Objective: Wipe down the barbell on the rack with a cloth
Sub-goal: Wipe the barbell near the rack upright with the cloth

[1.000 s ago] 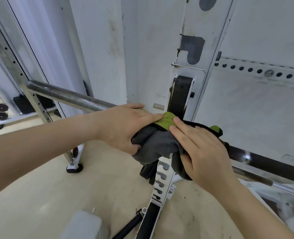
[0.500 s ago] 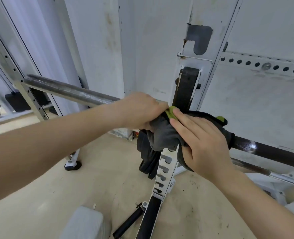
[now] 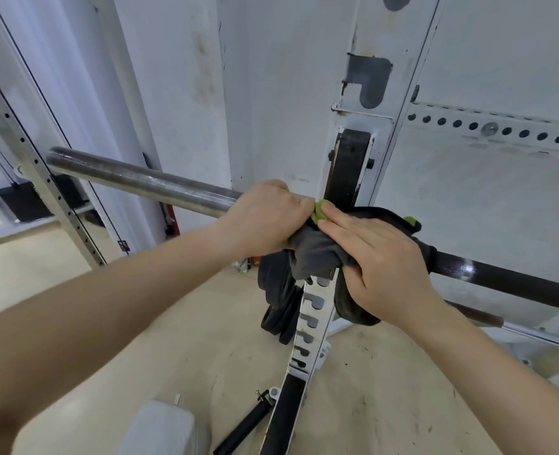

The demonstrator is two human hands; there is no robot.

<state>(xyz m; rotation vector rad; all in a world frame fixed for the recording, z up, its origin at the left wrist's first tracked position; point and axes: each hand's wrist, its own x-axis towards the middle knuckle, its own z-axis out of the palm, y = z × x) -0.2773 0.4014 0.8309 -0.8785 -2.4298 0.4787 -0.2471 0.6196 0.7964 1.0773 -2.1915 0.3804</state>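
Note:
A steel barbell (image 3: pixel 146 182) runs from the upper left down to the right, resting on the white rack upright (image 3: pixel 314 310); its dark shaft (image 3: pixel 501 280) continues to the right. A grey and black cloth with a green edge (image 3: pixel 317 254) is draped over the bar at the rack's hook. My left hand (image 3: pixel 265 218) is closed over the bar and the cloth's left end. My right hand (image 3: pixel 379 267) presses the cloth from above, fingers flat, thumb underneath. The bar under the cloth is hidden.
Black weight plates (image 3: pixel 278 297) lean behind the rack upright. A perforated steel post (image 3: pixel 25 149) stands at the left. A white padded bench end (image 3: pixel 160 428) and a black handle (image 3: pixel 242 425) lie near the floor. A white wall with a perforated rail (image 3: pixel 501 129) is behind.
Both hands and the cloth stay at the rack hook. My left hand has curled from flat fingers into a closed grip over the bar. The view has shifted down slightly.

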